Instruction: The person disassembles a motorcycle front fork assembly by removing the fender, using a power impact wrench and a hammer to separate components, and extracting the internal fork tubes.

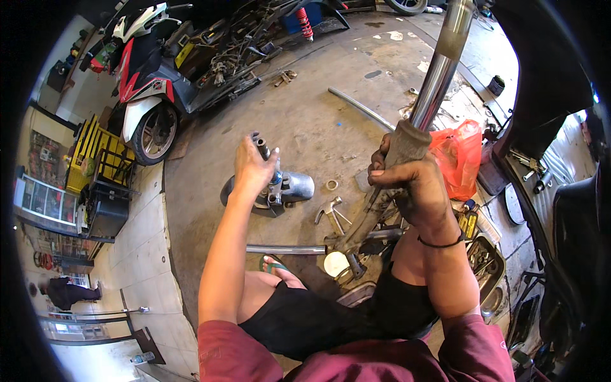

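At the right of the scene, the right forearm rises; the right hand point(414, 188) has its grip closed around the grey end point(409, 141) of a shiny pipe point(434, 95) slanting upward. Farther left, the left hand point(252, 167) reaches forward, fingers curled on a short metal tube point(263, 150) above the floor point(299, 114). A second pipe point(286, 249) lies nearer the body; the first partly screens a red bag point(463, 159).
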Demonstrator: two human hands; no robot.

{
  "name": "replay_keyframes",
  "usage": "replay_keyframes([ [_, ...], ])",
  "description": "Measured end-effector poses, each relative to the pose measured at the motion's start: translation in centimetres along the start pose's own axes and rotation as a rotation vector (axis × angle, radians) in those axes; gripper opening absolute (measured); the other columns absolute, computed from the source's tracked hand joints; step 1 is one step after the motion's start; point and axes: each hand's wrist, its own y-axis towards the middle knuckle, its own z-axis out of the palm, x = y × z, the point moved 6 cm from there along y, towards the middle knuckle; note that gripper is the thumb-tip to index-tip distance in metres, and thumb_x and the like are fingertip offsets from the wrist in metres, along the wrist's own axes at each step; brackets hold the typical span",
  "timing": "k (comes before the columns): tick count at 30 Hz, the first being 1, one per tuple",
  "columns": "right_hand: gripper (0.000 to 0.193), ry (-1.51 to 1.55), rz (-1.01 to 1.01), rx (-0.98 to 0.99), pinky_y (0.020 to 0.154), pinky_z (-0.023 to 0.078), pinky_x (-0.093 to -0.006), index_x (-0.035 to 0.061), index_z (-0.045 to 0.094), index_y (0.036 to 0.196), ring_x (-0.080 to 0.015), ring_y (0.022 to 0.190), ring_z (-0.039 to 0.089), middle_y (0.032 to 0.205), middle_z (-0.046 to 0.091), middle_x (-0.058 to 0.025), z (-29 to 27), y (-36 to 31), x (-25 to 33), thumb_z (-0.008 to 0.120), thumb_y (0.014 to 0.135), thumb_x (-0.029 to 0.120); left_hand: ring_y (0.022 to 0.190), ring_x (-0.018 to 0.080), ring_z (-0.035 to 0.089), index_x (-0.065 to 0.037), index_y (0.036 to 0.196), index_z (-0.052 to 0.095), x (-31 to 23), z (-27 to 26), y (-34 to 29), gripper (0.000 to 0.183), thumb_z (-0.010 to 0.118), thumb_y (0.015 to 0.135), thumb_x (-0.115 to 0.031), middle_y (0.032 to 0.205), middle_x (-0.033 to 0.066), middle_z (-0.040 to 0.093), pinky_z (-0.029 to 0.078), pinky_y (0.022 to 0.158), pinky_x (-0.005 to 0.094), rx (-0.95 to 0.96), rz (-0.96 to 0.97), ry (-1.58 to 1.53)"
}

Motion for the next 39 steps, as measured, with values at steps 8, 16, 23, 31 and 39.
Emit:
replay_keyframes([
  [8,0.026,0.215,0.203,-0.090,0.063,0.051,-0.0327,0.0014,0.057,0.101,-0.0194,0.073,0.063,0.083,0.063,-0.0083,1.0,0.4,-4.2,0.074,0.081,0.006,0.110,0.0252,0.059,0.004,0.124,0.046,-11.2,-6.4,-7.8,0.049,0.063,0.096,-0.033,0.116,0.0208,0.059,0.045,0.097,0.0361,0.550,-0.132,-0.691],
  [16,0.031,0.130,0.303,0.035,0.074,0.053,-0.0340,0.0022,0.054,0.110,-0.0190,0.089,0.064,0.098,0.061,-0.0076,4.4,-1.1,-6.3,0.072,0.085,0.006,0.121,0.0259,0.052,0.003,0.134,0.041,-12.3,-8.2,-10.6,0.050,0.050,0.102,-0.035,0.128,0.0189,0.054,0.042,0.102,0.0367,0.572,-0.230,-0.921],
  [23,0.034,-0.121,0.128,0.382,0.086,0.048,-0.0303,-0.0010,0.055,0.120,-0.0098,0.097,0.056,0.103,0.063,-0.0034,7.5,-2.8,-5.8,0.068,0.090,0.009,0.120,0.0239,0.056,0.003,0.131,0.051,-11.9,-9.2,-9.9,0.044,0.058,0.099,-0.026,0.126,0.0160,0.058,0.042,0.103,0.0352,0.435,-0.202,-0.949],
  [31,0.055,-0.192,0.090,0.628,0.099,0.044,-0.0341,-0.0023,0.041,0.134,-0.0146,0.115,0.052,0.119,0.057,-0.0081,9.3,-4.2,-6.3,0.069,0.087,0.004,0.106,0.0183,0.061,0.006,0.123,0.058,-12.7,-10.8,-9.1,0.038,0.065,0.095,-0.020,0.116,0.0138,0.064,0.047,0.093,0.0306,0.327,-0.094,-1.022],
  [39,0.061,-0.234,0.208,0.633,0.098,0.043,-0.0332,-0.0018,0.042,0.133,-0.0142,0.112,0.050,0.115,0.056,-0.0072,9.7,-4.6,-8.5,0.075,0.083,0.010,0.097,0.0111,0.061,0.004,0.123,0.057,-12.0,-12.0,-8.4,0.036,0.064,0.096,-0.018,0.106,0.0066,0.067,0.050,0.087,0.0267,0.213,-0.208,-1.178],
])
